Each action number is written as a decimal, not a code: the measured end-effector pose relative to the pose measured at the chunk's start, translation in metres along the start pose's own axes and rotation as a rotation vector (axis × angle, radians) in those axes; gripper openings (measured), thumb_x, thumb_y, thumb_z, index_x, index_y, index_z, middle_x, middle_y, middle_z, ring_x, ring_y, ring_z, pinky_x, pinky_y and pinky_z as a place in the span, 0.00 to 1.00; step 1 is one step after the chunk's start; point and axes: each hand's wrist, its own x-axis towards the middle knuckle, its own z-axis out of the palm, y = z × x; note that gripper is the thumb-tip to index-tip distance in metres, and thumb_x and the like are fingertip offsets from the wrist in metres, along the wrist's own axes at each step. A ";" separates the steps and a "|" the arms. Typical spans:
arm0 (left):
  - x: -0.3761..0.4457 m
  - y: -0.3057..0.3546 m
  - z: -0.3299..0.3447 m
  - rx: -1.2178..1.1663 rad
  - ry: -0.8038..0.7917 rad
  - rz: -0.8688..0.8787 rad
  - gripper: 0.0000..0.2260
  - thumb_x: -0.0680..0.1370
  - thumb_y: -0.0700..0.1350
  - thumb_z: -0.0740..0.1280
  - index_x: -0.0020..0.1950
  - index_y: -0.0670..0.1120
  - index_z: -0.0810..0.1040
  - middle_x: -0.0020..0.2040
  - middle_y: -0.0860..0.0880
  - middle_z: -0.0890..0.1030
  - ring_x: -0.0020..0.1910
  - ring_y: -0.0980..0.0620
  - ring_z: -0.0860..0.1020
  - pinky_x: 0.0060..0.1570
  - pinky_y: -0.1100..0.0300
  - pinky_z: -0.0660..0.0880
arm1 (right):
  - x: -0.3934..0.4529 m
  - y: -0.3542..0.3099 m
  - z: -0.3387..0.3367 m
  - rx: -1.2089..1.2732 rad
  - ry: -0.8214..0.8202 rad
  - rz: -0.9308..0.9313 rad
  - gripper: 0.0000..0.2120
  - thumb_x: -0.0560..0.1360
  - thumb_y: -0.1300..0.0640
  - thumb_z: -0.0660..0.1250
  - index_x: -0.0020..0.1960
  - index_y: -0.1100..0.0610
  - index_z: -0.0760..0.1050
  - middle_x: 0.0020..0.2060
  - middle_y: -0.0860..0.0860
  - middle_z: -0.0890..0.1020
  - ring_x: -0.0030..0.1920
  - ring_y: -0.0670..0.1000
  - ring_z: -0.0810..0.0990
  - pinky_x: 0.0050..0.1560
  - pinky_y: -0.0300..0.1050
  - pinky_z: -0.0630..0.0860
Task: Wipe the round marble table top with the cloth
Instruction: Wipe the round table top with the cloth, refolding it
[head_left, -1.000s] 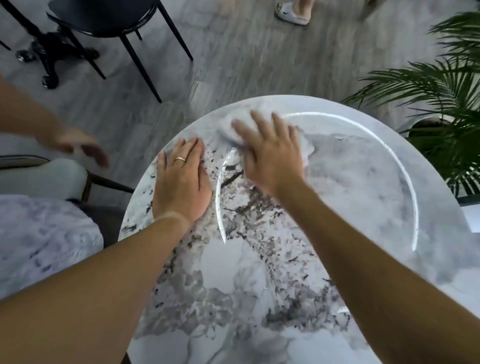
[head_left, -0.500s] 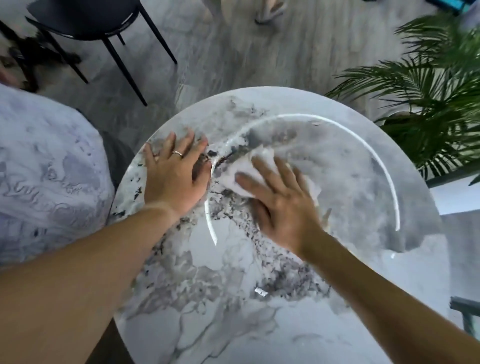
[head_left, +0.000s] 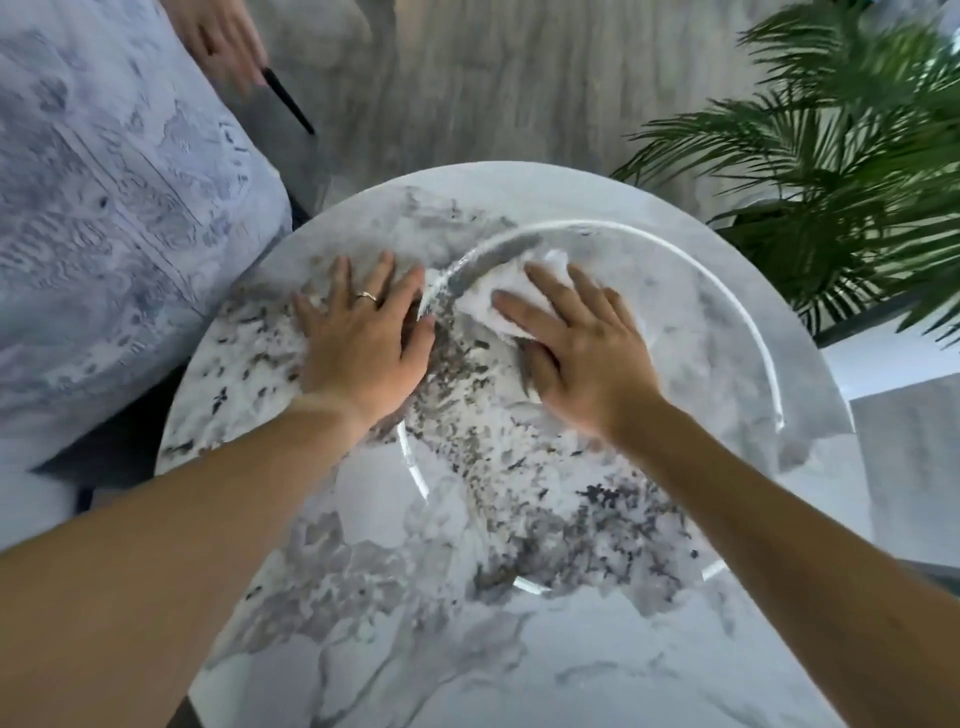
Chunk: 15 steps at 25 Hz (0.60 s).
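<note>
Left of round white-and-grey marble table top (head_left: 467, 649): large pale blue-grey mottled cushioned seat (head_left: 104, 234), edge just beside table rim; another person's hand (head_left: 218, 41) above it, blurred, dark thin object beside it. On table top, left-centre: left hand (head_left: 363, 343) flat, fingers spread, gold ring (head_left: 367, 296) on one finger. Just right of it: right hand (head_left: 582, 353) flat, fingers spread, pressing crumpled white cloth (head_left: 514, 291) onto marble; cloth mostly covered. Right of table top: green palm plant (head_left: 831, 156), fronds near rim.
</note>
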 end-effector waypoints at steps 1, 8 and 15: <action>0.005 0.006 -0.001 -0.018 0.008 0.022 0.25 0.81 0.59 0.50 0.78 0.57 0.54 0.81 0.51 0.55 0.79 0.40 0.51 0.71 0.28 0.49 | 0.013 0.012 -0.001 -0.023 -0.012 -0.053 0.24 0.79 0.44 0.51 0.75 0.38 0.59 0.78 0.48 0.62 0.77 0.60 0.58 0.75 0.62 0.57; 0.047 0.074 -0.020 -0.108 0.119 0.607 0.28 0.78 0.45 0.60 0.78 0.42 0.59 0.78 0.44 0.62 0.78 0.46 0.58 0.77 0.56 0.50 | 0.018 0.017 -0.005 0.098 0.128 0.247 0.31 0.79 0.39 0.55 0.78 0.52 0.57 0.79 0.54 0.59 0.79 0.58 0.53 0.78 0.56 0.51; 0.098 0.123 -0.014 -0.205 0.084 0.458 0.22 0.81 0.40 0.58 0.76 0.43 0.64 0.77 0.44 0.64 0.76 0.45 0.62 0.74 0.53 0.59 | 0.062 0.100 -0.017 0.177 0.142 0.153 0.22 0.78 0.53 0.64 0.72 0.52 0.71 0.74 0.60 0.67 0.75 0.64 0.63 0.74 0.58 0.62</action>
